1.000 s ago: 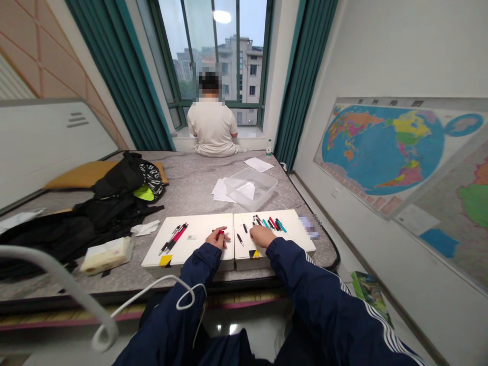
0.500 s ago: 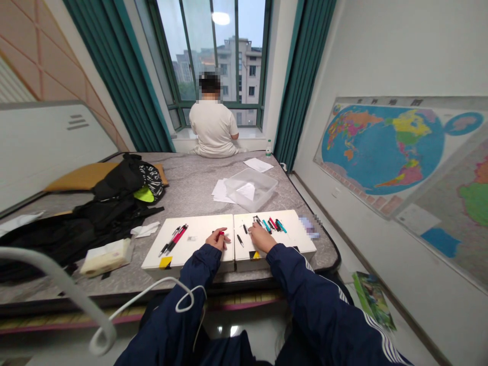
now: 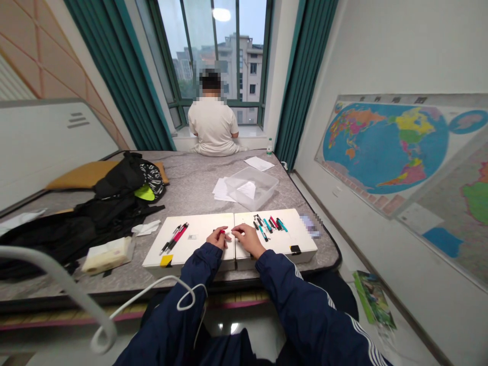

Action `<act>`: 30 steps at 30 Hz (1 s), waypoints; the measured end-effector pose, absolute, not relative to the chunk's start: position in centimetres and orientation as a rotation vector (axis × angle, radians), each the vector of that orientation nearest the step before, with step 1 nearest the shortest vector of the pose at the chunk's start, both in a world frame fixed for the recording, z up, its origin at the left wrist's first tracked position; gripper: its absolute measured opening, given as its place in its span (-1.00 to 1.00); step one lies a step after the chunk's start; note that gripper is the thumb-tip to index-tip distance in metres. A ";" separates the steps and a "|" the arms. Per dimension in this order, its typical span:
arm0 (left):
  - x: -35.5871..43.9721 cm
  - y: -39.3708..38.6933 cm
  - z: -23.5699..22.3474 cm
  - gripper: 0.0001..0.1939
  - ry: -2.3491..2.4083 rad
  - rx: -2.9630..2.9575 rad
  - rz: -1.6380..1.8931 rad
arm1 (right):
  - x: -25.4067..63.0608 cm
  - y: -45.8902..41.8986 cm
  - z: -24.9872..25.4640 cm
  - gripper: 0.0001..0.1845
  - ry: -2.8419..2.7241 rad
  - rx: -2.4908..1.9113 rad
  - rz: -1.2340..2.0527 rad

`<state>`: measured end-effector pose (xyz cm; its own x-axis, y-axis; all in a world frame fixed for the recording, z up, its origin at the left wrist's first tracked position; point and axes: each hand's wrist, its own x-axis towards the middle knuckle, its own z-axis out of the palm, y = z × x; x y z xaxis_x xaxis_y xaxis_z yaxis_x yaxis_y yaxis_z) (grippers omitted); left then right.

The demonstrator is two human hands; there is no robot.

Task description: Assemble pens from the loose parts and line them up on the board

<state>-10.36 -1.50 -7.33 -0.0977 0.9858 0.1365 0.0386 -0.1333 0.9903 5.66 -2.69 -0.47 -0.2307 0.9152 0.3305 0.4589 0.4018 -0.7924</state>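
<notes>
Red pen part (image 3: 222, 232): grasped in left hand's (image 3: 216, 238) grip, over left white box (image 3: 202, 222). Right hand (image 3: 248, 240) beside it, fingertips drawn together; cannot tell whether grip holds anything. Best: light pinch, hands low, clear of pens (image 3: 264, 232).

On the bed (image 3: 190, 173), pens (image 3: 178, 236) lie on the left box (image 3: 199, 230) and pen parts (image 3: 267, 226) on the right box (image 3: 285, 241) just beside it, with a bin (image 3: 264, 197) and paper sheets (image 3: 220, 192) behind them, a backpack (image 3: 104, 219) to their left, and a bottle (image 3: 269, 147) near the far edge.
</notes>
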 end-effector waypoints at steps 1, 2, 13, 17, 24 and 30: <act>-10.4 -1.5 -7.2 -0.53 1.240 1.282 1.362 | 5.0 -2.9 -0.2 -0.86 -1.834 -1.187 0.721; -10.4 -1.6 -7.1 -0.53 1.247 1.277 1.360 | 4.5 -3.0 0.0 -0.86 -1.816 -1.201 0.723; -10.4 -2.4 -5.6 -0.66 1.376 1.328 1.309 | 2.2 -2.6 -1.0 -0.91 -1.820 -1.219 0.677; -10.3 -2.4 -5.6 -0.64 1.388 1.315 1.318 | 2.2 -2.5 -1.3 -0.87 -1.781 -1.268 0.714; -9.6 -2.8 -5.3 -0.57 1.333 1.276 1.387 | 5.5 -2.0 -0.9 -0.76 -1.750 -1.499 0.527; -9.8 -3.0 -5.1 -0.61 1.361 1.304 1.348 | 6.3 -2.9 -1.6 -0.69 -2.037 -1.761 0.358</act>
<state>-9.79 -2.95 -5.06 -0.1475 0.9820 0.1183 0.1281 -0.0997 0.9867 6.33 -2.95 -1.56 -0.1077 0.9834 0.1463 0.8743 0.1637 -0.4569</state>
